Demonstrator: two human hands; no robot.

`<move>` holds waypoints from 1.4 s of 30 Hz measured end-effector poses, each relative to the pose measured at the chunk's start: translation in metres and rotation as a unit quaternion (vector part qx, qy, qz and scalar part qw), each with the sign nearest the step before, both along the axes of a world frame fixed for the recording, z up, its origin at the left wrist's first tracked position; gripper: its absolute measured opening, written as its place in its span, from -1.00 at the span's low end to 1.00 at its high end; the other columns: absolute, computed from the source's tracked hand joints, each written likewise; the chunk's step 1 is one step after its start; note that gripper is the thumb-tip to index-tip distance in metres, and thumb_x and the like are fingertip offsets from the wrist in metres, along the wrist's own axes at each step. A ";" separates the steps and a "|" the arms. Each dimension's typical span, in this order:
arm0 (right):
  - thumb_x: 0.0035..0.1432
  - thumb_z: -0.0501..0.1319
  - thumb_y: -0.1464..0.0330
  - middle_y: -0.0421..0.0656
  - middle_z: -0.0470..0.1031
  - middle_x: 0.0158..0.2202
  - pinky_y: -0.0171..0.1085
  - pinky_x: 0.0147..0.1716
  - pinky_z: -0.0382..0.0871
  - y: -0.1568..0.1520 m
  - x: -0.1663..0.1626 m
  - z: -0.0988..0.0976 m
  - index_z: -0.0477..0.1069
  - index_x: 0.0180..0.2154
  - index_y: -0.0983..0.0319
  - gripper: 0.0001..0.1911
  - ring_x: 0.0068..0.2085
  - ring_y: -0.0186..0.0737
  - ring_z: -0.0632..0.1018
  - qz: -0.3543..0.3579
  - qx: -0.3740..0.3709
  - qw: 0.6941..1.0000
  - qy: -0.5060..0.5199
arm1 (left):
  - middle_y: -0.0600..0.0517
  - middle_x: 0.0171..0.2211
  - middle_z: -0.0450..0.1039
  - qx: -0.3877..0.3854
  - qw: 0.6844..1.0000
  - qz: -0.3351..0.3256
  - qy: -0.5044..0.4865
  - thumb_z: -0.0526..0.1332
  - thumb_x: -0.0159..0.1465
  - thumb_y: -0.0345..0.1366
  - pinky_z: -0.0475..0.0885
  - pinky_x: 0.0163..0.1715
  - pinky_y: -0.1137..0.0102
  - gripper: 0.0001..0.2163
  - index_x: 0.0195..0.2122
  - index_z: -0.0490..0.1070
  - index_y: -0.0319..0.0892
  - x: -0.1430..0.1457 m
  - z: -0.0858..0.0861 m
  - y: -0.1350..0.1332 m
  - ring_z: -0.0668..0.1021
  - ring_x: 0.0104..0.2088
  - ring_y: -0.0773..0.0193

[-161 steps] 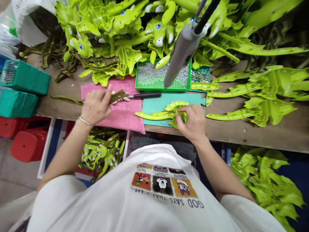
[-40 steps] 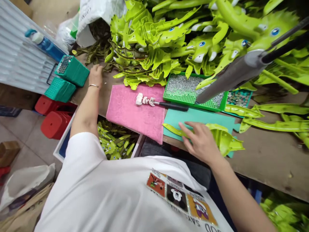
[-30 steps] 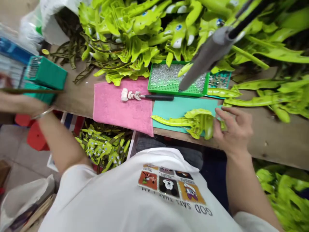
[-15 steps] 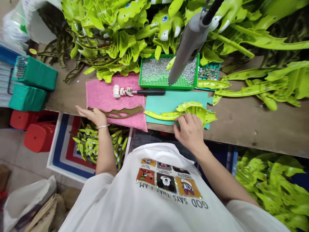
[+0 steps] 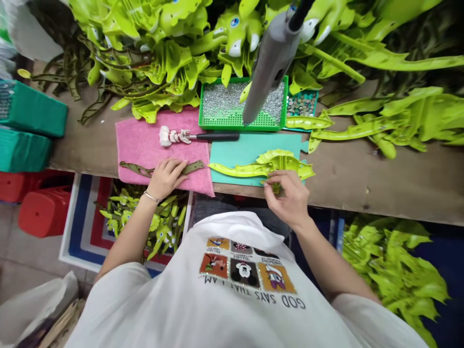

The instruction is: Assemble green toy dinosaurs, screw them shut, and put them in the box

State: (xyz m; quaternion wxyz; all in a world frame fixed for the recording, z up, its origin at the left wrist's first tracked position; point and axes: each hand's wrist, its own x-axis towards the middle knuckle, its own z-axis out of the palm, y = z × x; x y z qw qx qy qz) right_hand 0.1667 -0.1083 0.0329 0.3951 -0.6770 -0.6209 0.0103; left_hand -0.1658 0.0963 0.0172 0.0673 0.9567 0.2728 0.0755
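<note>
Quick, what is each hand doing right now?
Left hand: fingers down on the olive-brown strip lying on the pink cloth; grip cannot be told.
Right hand: pinching the edge of the lime-green plastic shell.

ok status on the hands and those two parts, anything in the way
Left hand flat on olive strip on pink cloth. Right hand pinching lime shell on teal mat. Hanging grey driver above tray, clear of both.

Left hand point(image 5: 166, 177) now pressing olive strip point(image 5: 159, 169) onto pink cloth point(image 5: 145, 142), strip shifted right
</note>
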 end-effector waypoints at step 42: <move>0.33 0.11 0.42 -0.06 0.44 -0.29 -0.17 -0.22 0.44 -0.003 0.030 -0.031 0.43 0.16 0.22 -0.60 -0.27 -0.17 0.46 -0.004 -0.035 0.997 -0.065 | -0.11 -0.06 0.45 -0.133 0.974 -0.181 0.008 0.04 0.47 -0.10 0.44 -0.05 0.25 -0.59 0.27 0.35 -0.10 0.188 0.017 -0.039 0.49 -0.11 0.14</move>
